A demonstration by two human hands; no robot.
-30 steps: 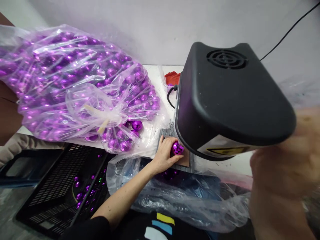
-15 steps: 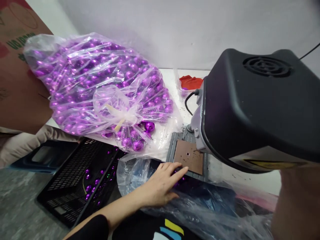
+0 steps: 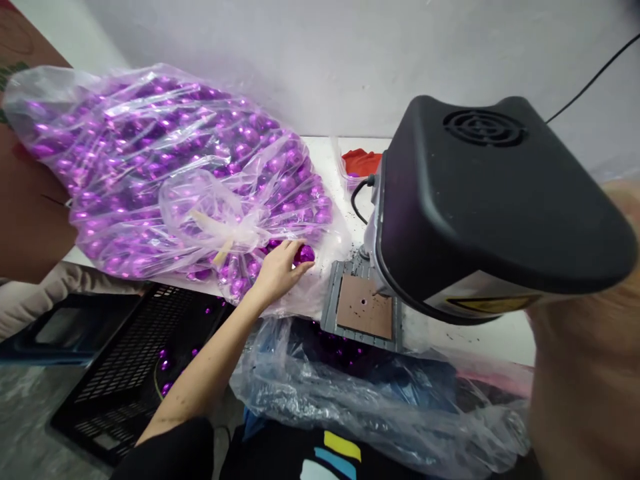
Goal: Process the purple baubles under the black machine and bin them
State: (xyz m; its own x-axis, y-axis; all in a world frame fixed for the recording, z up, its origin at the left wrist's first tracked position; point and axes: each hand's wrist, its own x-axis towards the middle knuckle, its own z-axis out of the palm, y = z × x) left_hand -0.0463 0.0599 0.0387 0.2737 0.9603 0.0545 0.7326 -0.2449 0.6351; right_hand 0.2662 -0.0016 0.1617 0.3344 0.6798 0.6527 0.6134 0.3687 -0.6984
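Note:
My left hand (image 3: 281,272) has its thumb and fingers closed around a shiny purple ball (image 3: 307,254) at the mouth of a large clear plastic bag (image 3: 210,167). The bag is full of such balls and bunched at its neck with a yellowish tie. To the right stands a black-hooded drill press (image 3: 480,193). Under it, a brown board (image 3: 364,310) with a small hole lies on the grey slotted base (image 3: 330,300). My right arm (image 3: 575,387) is a blur at the right edge; the machine hides the fingers of that hand.
A black plastic crate (image 3: 95,393) with some purple balls sits at lower left. A clear plastic sheet (image 3: 340,400) hangs below the table edge, with more balls in its opening. Behind are a red cloth (image 3: 361,162) and a cardboard box (image 3: 35,213). Dark shavings lie around the base.
My left hand has moved from the front edge of the drill base up and left to the bag's mouth and taken hold of a purple ball. The view has shifted slightly right.

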